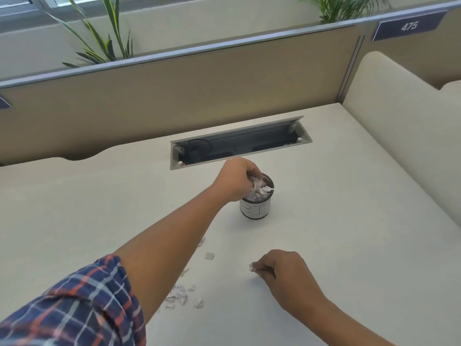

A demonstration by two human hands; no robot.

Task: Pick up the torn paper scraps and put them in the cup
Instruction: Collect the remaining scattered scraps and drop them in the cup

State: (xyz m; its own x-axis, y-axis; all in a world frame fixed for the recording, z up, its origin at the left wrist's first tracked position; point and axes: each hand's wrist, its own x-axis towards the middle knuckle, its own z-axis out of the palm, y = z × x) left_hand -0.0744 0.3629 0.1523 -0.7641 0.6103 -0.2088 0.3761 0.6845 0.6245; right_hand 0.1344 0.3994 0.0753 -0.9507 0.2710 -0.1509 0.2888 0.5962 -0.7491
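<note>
As the left hand [235, 179] clutches paper scraps [258, 189] over the cup [254, 211] and the right hand [284, 270] pinches one, they seem featherlight, best pinched edgewise.

1. A cream counter [349, 201] has an open grey cable hatch [240, 143] sunk near its back.
2. Behind stands a tan partition [174, 93] with a grey top rail and a blue plate [409, 26] reading 475.
3. A cream divider [399, 126] closes the right side.
4. Leafy plants [341, 8] rise beyond, under a window [22, 5].
</note>
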